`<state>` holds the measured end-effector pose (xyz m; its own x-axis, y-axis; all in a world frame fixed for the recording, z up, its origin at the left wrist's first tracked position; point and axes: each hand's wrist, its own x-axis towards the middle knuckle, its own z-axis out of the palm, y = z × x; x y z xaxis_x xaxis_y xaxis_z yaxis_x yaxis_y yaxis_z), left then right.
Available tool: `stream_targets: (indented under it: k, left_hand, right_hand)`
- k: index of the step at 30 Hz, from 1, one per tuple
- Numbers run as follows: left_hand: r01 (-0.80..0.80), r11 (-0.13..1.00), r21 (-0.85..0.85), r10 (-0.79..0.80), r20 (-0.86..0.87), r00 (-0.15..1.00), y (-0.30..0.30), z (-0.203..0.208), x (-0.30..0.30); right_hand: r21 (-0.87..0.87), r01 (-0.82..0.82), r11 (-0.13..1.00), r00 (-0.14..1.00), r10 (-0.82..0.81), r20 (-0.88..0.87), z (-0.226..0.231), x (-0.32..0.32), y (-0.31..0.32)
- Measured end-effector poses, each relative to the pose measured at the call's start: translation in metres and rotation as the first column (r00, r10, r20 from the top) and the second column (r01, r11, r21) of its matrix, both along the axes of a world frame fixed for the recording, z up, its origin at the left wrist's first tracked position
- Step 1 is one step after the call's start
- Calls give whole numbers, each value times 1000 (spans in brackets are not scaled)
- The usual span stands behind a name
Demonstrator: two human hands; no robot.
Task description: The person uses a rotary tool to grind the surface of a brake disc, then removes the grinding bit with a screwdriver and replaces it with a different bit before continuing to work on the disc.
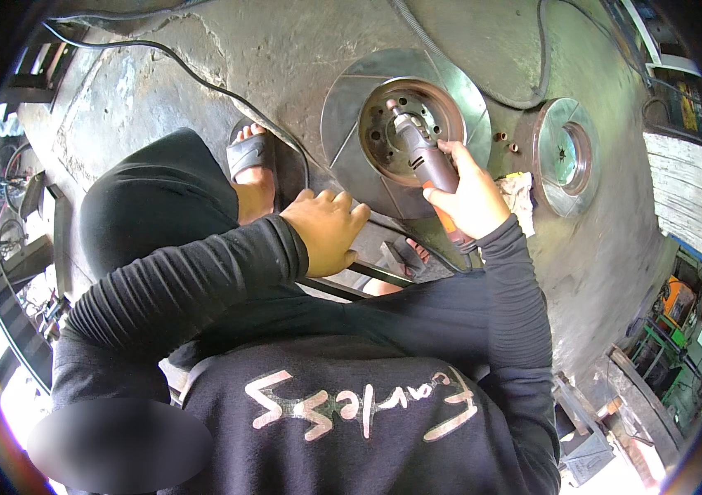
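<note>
Right hand [473,195] grasps a grinder [435,167], its head over the disc [342,111], while the left hand [323,233], released and loosely curled, is near the disc's lower-left edge.

A long grey hose [522,106] bends across the grey floor [598,268]. A crumpled pale rag [519,200] lies there too. Over on the right side are a big pale board [681,181] with lines, an orange thing [679,300] and a green metal frame [658,351]
</note>
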<state>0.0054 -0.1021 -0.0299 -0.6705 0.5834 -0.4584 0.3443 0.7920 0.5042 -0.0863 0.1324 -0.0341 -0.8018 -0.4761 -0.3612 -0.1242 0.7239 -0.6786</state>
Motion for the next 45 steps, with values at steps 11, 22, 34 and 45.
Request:
stream_targets:
  k: [11,22,34,45]
  left_hand:
    - [-9,977,212,-77,391,917,15,11,16]
    - [80,963,257,-177,380,908,21,19,19]
    - [-52,928,369,-135,462,876,28,23,16]
    - [-143,897,419,-101,507,856,30,26,16]
  right_hand:
    - [173,-96,980,963,136,-233,-12,-14,-3]
    - [252,-162,954,934,231,-273,-12,-13,-5]
    - [275,-257,926,952,291,-89,2,-19,-4]
    - [250,-203,947,937,262,-233,-6,-24,3]
